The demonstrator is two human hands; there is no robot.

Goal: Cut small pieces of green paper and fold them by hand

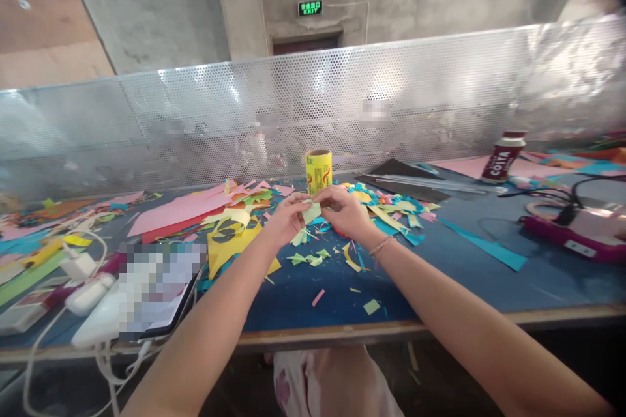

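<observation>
Over the middle of the blue table [303,313], both hands meet at a small pale green piece of paper [311,212]. My left hand [288,218] pinches its left side between thumb and fingers. From the other side my right hand [345,210] has its closed fingers on the paper's right edge. Just below lie several folded light green paper pieces [313,258]. Behind the hands a yellow roll of tape [319,171] stands upright. A loose green square [372,307] rests near the front edge.
Coloured scraps and a pink sheet [180,208] spread to the left. A tablet [171,293] and white cables lie front left. At right are a blue strip [489,246], a dark red bottle [503,158] and a purple power strip [572,238]. A perforated metal panel [205,124] borders the back.
</observation>
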